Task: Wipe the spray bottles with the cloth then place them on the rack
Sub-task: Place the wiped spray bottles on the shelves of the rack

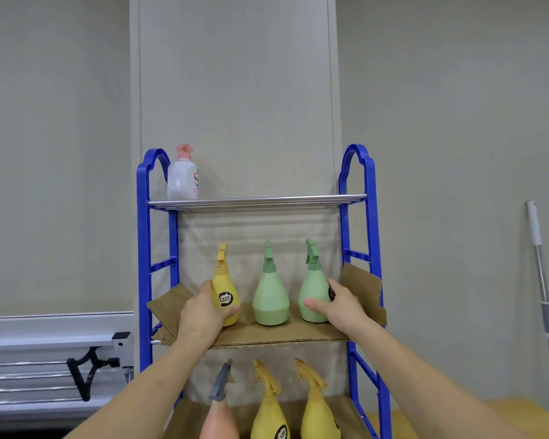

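Note:
A blue rack (373, 236) holds spray bottles on cardboard-lined shelves. On the middle shelf stand a yellow spray bottle (224, 285), a green spray bottle (270, 296) in the centre and a second green spray bottle (314, 289) at the right. My left hand (202, 312) is wrapped around the yellow bottle's base. Around the right green bottle's side curls my right hand (339, 304). The shelf below carries a pink bottle with a grey trigger (219, 410) and two yellow spray bottles (268, 410) (317, 407). No cloth is in view.
A white pump bottle with a pink top (183, 179) stands on the top metal shelf (257, 201). Cardboard flaps (362, 289) stick up at both shelf ends. A white pole (541, 274) leans on the wall at right. A grey metal frame (45, 359) lies at left.

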A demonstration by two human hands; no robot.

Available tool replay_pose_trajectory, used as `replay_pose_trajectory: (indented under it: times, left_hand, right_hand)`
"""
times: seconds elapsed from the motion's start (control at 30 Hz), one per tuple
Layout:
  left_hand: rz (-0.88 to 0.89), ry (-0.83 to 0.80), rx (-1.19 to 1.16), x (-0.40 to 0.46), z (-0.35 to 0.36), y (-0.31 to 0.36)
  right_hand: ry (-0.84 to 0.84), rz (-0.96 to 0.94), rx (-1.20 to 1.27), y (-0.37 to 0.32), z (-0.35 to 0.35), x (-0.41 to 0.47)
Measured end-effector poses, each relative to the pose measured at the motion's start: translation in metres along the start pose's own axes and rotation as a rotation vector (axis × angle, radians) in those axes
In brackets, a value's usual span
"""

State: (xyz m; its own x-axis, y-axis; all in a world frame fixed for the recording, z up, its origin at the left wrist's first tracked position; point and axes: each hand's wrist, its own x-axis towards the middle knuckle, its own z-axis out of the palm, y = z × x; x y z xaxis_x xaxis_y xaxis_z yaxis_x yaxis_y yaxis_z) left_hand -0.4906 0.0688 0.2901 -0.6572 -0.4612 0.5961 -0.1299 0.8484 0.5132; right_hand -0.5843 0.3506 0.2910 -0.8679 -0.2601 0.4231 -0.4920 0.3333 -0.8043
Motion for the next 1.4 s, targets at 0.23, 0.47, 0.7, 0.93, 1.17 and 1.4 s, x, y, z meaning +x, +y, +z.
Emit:
replay_pose_trajectory:
  times: [0.23,0.47,0.7,0.93,1.17,1.4]
  left_hand:
    - [0.004,-0.007,0.041,0.0003,0.0006,-0.0017]
    - [-0.001,-0.005,0.037,-0.0017,0.0036,-0.0017]
    - [-0.012,-0.014,0.041,-0.0017,0.0034,-0.0016]
    - [-0.023,-0.024,-0.005,-0.0034,0.0028,0.0012]
    - [-0.035,-0.069,-0.004,-0.0018,-0.0002,0.0009]
    - [-0.058,-0.072,-0.018,-0.0026,-0.0004,0.0020]
  right_hand:
    - [0.002,-0.009,0.011,0.0006,-0.0004,-0.0004]
    - [0.004,-0.008,-0.003,0.0019,-0.0002,0.0010]
    - [0.003,-0.012,-0.006,0.0031,-0.0001,0.0019]
    - [0.000,-0.001,-0.013,-0.0011,-0.0007,-0.0006]
    - [-0.004,0.008,-0.026,-0.0052,-0.0019,-0.0036]
    - [-0.001,0.006,-0.027,-0.0054,-0.0020,-0.0051]
